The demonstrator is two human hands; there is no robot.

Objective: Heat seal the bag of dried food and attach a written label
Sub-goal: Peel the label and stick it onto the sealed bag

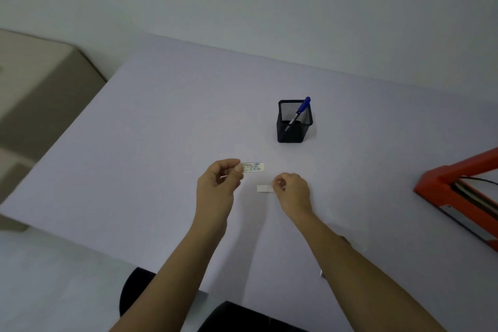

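1. Paper, thin and white, is being handled here: a small rectangular label with blue handwriting (254,167) is being pinched at its nine o'clock end between the thumb and curled fingers of the left hand (218,180), just above the pale lilac table (161,129).
2. A plain white paper strip (265,188), judged to be the label's backing, is being pinched at its three o'clock end by the curled fingers of the right hand (292,188). It is being held at five o'clock from the label, near it but apart.
3. A black square mesh pen cup (293,129) is being seen at one o'clock from the hands, well apart, with a blue-capped marker (301,109) being propped inside it and tilted toward one o'clock.
4. A red-framed heat sealer (442,183) is being cut off by the picture's edge at three o'clock. The bag of dried food is not being shown anywhere, so its seal cannot be judged.
5. The label is being judged as almost weightless, limp and probably tacky underneath. It is likely to curl, fold onto itself or cling to fingertips.
6. It is best being gripped at one short end only, by the very edge and with the writing kept upward, so that the free end can be laid down first and the fresh ink is not being smudged.
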